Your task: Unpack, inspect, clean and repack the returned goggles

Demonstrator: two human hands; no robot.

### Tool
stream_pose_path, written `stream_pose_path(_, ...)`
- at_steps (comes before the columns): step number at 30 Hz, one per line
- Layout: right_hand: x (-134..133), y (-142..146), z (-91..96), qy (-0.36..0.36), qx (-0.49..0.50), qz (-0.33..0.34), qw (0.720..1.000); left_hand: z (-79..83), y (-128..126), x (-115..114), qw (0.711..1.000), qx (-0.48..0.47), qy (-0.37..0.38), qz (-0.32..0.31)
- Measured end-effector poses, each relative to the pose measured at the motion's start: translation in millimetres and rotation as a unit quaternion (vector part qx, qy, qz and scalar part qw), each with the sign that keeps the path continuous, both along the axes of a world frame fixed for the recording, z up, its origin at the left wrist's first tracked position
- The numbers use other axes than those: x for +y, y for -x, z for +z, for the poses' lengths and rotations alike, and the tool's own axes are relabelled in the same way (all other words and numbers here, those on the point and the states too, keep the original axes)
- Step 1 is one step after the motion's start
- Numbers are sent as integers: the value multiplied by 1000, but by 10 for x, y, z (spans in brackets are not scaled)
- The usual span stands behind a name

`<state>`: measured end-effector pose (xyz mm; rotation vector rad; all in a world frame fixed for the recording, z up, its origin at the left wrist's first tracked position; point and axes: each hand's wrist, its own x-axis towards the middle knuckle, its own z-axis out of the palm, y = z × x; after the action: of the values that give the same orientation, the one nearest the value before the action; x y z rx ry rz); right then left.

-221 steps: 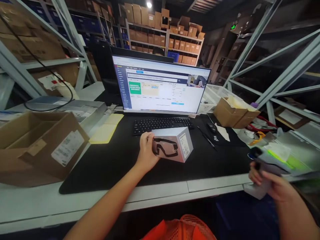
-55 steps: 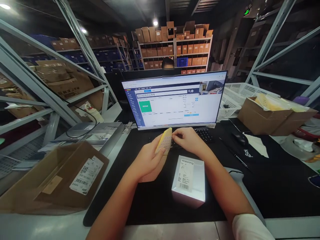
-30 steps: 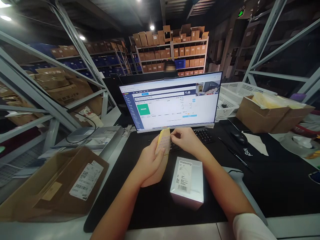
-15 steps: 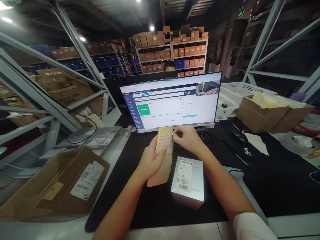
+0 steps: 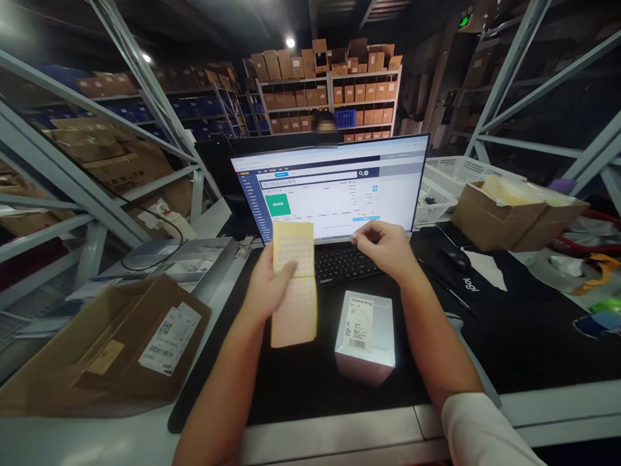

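My left hand grips a stack of yellow sticker sheets, thumb on top, tilted up in front of the keyboard. Rows of small purplish print cover the sheets. My right hand hovers above the keyboard's right part, thumb and forefinger pinched together. Whatever lies between those fingertips is too small to make out. Below and between the hands stands a white box marked "Wakening", with a barcode label on its top.
Behind the keyboard is a lit monitor. An open cardboard box sits at the left. To the right lie a mouse, a pen, another carton and a white basket. A person is partly visible behind the monitor.
My left hand has shifted left with the sticker sheets, turning them more upright to view. My right hand has come away from the sheets, moving right and slightly up, still pinched.
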<state>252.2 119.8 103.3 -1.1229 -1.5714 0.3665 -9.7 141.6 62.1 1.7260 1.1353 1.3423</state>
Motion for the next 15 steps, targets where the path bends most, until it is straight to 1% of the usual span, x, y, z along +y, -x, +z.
stream_pose_path(2, -144, -2, 202, -7, -60, -20, 998, 60, 165, 111, 1000, -15, 11, 25)
stream_pose_path(3, -227, 11, 304, -5, -112, -21, 993, 83, 248, 165, 999, -22, 14, 40)
stream_pose_path(4, -317, 28, 395, 1, -178, -15, 984, 99, 326, 214, 998, -26, 12, 55)
stream_pose_path(5, -412, 42, 465, 10, -252, -2, 968, 111, 396, 254, 997, -28, 7, 69)
stream_pose_path(6, -512, 46, 510, 18, -326, 13, 945, 120, 454, 283, 996, -29, 0, 82)
stream_pose_path(8, -720, 12, 520, 31, -456, 45, 888, 132, 534, 306, 994, -24, -17, 104)
stream_pose_path(10, -923, -75, 450, 36, -540, 70, 838, 145, 569, 288, 993, -15, -26, 117)
stream_pose_path(12, -1095, -176, 360, 36, -582, 77, 808, 156, 575, 254, 992, -4, -31, 123)
stream_pose_path(15, -1248, -252, 277, 24, -619, 65, 782, 155, 569, 225, 992, 7, -43, 115)
